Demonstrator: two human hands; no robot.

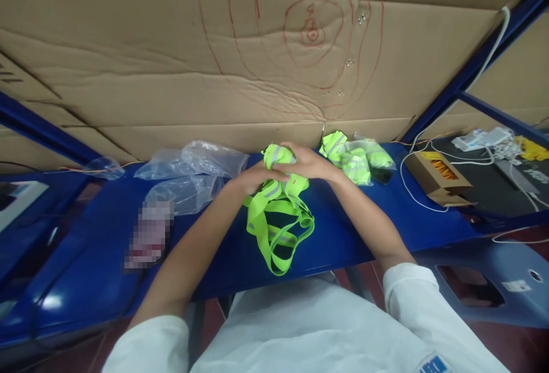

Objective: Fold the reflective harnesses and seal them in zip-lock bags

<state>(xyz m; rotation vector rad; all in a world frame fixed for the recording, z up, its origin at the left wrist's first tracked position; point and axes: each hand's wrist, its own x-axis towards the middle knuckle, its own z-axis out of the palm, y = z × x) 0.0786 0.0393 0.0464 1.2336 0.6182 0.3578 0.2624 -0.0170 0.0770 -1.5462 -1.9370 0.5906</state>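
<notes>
A neon yellow-green safety vest of straps with grey reflective bands [278, 221] hangs from both my hands over the blue table [355, 230]. My left hand [257, 177] is closed on its upper part from the left. My right hand [302, 162] is closed over a bunched, rolled end of the same vest from the right. The loose straps trail down toward the table's front edge.
Empty clear plastic bags [193, 170] lie at the left. Folded neon vests in plastic bags [358, 158] sit at the right. An open cardboard box [435, 175], white cables [463, 161] and small items lie on the far right. A cardboard wall [257, 58] stands behind.
</notes>
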